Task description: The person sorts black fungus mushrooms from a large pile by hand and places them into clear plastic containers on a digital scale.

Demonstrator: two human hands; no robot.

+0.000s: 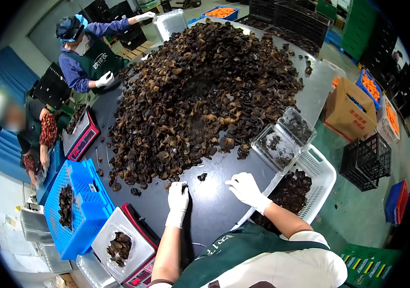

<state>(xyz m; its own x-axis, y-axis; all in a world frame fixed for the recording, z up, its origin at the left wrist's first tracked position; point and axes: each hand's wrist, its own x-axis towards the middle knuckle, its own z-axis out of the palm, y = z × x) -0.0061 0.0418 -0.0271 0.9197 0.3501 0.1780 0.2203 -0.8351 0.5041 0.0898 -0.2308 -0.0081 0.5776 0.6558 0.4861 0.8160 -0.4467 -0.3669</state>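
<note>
You look to be only part-way through: 1 portion of dark brown, ruffled fungus pieces [119,248] sits in a clear plastic tray on the near red-framed scale with a pale top [140,277] at your left, while 1 huge dark brown heap of the same fungus [200,91] covers most of the far side of the grey metal table [221,209] and seems to be the bulk of what is left. Your white-gloved left hand [178,198] rests on the table just short of the heap's edge; its fingertips are too small to read, so I can't tell whether they pinch anything. Your white-gloved right hand [247,188] is loose and empty, fingers extended above the table, near the white slotted plastic basket [321,180] that holds more fungus. Counting around you: 2 of your own hands, 1 small loose dark fungus piece [202,177] between them, 1 such basket, 2 clear plastic container parts [281,144] at its far end, 1 bright blue latticed plastic crate [92,209] with fungus in it, 2 scales including the far red-framed scale [82,139], and 2 co-workers, of whom the person in a purple-blue sleeve [77,67] stands across the table's left side.
</note>
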